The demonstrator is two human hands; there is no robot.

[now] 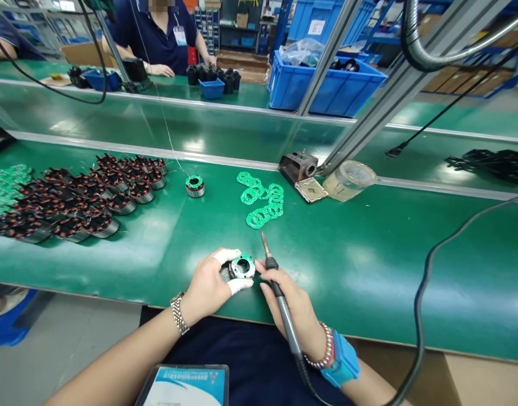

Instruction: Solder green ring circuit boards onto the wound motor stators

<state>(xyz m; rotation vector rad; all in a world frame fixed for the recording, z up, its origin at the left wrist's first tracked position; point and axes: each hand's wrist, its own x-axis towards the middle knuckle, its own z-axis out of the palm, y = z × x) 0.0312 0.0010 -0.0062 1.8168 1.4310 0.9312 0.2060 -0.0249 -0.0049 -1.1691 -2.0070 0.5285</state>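
Left hand [210, 285]: white-covered fingers [225, 256] gripping opposite sides of stator [242, 275], near the front edge of the counter [360, 270]; whether it touches, unclear. Right hand [300, 309]: fingers closed round soldering iron [286, 317]. Stator probably dense, stiff, slick-walled; green board [236, 268] on top likely delicate. Best hold: outer wall, away from the iron's tip [264, 243]

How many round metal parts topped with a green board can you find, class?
2. One part is in the left hand; the other part stands between the crowded coils and loose boards. More may be hidden among those coils.
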